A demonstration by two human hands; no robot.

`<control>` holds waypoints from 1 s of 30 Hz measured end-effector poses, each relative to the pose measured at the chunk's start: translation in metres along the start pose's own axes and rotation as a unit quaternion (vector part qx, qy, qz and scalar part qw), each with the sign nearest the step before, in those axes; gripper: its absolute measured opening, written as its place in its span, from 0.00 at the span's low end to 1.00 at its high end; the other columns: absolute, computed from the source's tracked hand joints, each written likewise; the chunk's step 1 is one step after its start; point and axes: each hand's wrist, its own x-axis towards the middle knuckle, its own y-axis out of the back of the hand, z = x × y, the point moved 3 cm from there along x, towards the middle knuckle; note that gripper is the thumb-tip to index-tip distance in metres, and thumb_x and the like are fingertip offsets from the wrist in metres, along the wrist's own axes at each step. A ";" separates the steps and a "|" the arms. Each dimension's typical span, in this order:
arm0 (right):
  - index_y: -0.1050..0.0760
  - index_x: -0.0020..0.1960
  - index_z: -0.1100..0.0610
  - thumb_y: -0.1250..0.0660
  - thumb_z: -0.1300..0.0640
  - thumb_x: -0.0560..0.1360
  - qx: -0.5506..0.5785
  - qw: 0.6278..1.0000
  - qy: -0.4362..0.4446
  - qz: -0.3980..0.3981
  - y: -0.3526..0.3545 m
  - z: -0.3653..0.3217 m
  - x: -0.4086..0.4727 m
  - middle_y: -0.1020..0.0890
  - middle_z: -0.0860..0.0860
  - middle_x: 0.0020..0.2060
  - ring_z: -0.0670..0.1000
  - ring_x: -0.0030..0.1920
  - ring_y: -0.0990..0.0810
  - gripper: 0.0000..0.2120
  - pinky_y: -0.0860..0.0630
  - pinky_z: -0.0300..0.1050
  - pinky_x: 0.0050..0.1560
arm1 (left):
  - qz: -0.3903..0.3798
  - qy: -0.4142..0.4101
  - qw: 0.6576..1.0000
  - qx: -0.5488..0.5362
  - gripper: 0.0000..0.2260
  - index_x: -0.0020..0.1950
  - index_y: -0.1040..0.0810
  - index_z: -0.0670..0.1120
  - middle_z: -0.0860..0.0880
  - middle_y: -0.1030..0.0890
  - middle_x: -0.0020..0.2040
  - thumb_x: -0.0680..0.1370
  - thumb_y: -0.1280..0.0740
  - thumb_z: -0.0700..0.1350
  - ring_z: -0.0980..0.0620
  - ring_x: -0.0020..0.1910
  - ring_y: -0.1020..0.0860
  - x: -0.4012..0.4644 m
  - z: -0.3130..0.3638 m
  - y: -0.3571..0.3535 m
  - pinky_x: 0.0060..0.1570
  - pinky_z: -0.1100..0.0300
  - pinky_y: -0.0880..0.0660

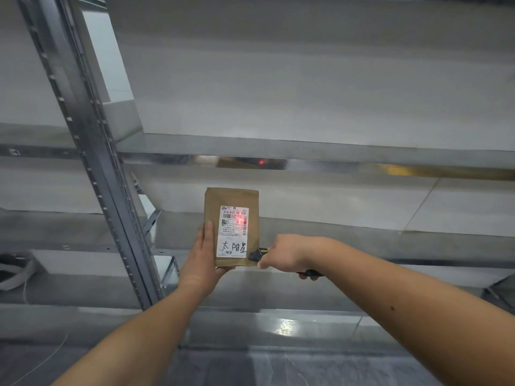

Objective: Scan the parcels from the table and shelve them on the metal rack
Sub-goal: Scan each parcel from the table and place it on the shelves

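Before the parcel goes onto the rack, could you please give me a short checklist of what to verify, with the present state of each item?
1. Parcel held securely: ok. The left hand grips its lower left edge, thumb across the front.
2. Label facing the scanner: ok. It faces the camera, unobstructed.
3. Scanner aimed at the barcode: ok. The right hand holds it, and red light falls on the label's barcode area.
4. Scan registered: cannot tell. No screen or confirmation is visible.
5. Space on the metal rack: ok. The shelf surfaces behind the parcel look bare.
6. Right hand free to help shelve: not ok. It holds the scanner.
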 end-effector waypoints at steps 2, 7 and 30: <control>0.23 0.60 0.59 0.34 0.40 0.79 0.006 1.000 0.000 -0.004 0.000 0.000 -0.004 0.25 0.58 0.42 0.59 0.35 0.25 0.23 0.26 0.48 0.37 | 0.002 -0.007 1.000 -0.009 0.62 0.81 0.73 0.55 0.52 0.59 0.85 0.72 0.21 0.59 0.45 0.83 0.44 -0.002 0.001 0.002 0.72 0.42 0.30; 0.25 0.64 0.57 0.35 0.39 0.80 0.000 1.000 -0.002 -0.008 0.003 -0.009 -0.011 0.23 0.58 0.48 0.59 0.36 0.21 0.24 0.22 0.48 0.39 | -0.005 -0.013 1.000 -0.015 0.61 0.83 0.69 0.52 0.50 0.59 0.86 0.73 0.22 0.58 0.43 0.83 0.43 -0.001 -0.001 0.008 0.73 0.43 0.32; 0.20 0.55 0.58 0.23 0.38 0.72 0.000 0.989 0.144 0.046 0.037 -0.109 -0.038 0.25 0.54 0.38 0.56 0.32 0.24 0.25 0.27 0.41 0.28 | 0.123 -0.009 0.990 -0.066 0.61 0.84 0.66 0.55 0.54 0.56 0.85 0.69 0.21 0.61 0.48 0.84 0.49 -0.015 -0.046 0.114 0.79 0.40 0.40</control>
